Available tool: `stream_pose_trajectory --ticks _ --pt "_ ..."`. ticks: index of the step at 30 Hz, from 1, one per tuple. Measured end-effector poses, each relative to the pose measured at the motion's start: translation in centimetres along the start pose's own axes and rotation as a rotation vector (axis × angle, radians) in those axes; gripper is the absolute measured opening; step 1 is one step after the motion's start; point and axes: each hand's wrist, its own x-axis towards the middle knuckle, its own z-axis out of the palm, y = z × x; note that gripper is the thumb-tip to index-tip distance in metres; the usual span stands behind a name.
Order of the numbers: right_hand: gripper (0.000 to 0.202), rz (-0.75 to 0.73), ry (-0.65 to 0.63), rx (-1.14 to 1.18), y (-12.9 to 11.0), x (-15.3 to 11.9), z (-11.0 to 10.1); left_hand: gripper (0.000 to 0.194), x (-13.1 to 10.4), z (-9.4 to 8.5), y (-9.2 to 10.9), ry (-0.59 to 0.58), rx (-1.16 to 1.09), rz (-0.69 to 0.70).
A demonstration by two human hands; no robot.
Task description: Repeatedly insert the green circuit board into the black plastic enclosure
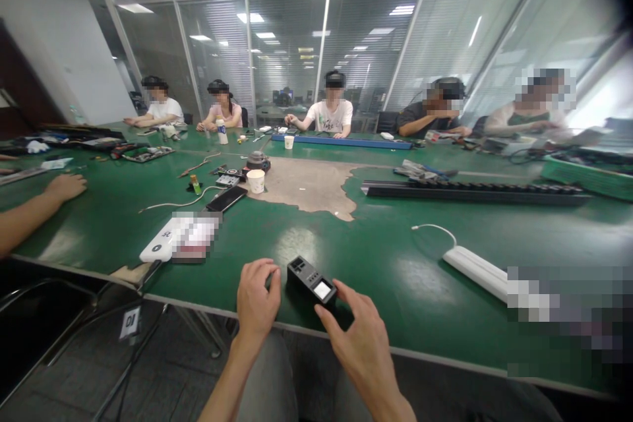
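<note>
A small black box-shaped device (310, 279) lies on the green table (237, 237) close to its near edge. It has a small lit screen at its near end and dark buttons along its top face. My right hand (363, 330) pinches the screen end between thumb and forefinger. To the left of the device, my left hand (258, 297) rests on the table edge, empty, with loosely bent fingers and the thumb apart. A narrow gap separates it from the device.
Ahead stands a paper cup (256, 181) beside a black phone (226, 198). A white power strip (477, 270) lies right, a white device (159, 241) left. Further back are a long black rail (475, 193) and several seated people. Another person's hand (66, 188) rests at left.
</note>
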Motion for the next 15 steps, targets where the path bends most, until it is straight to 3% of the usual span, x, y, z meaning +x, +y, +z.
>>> stream_pose_trajectory --ticks 7,15 --pt "0.061 0.017 -0.015 -0.007 0.5 -0.1 0.6 0.017 0.1 0.1 -0.1 -0.005 0.001 -0.006" --pt "0.045 0.019 -0.041 0.037 1.1 -0.2 1.3 0.017 0.1 0.2 -0.1 -0.012 0.006 -0.007"
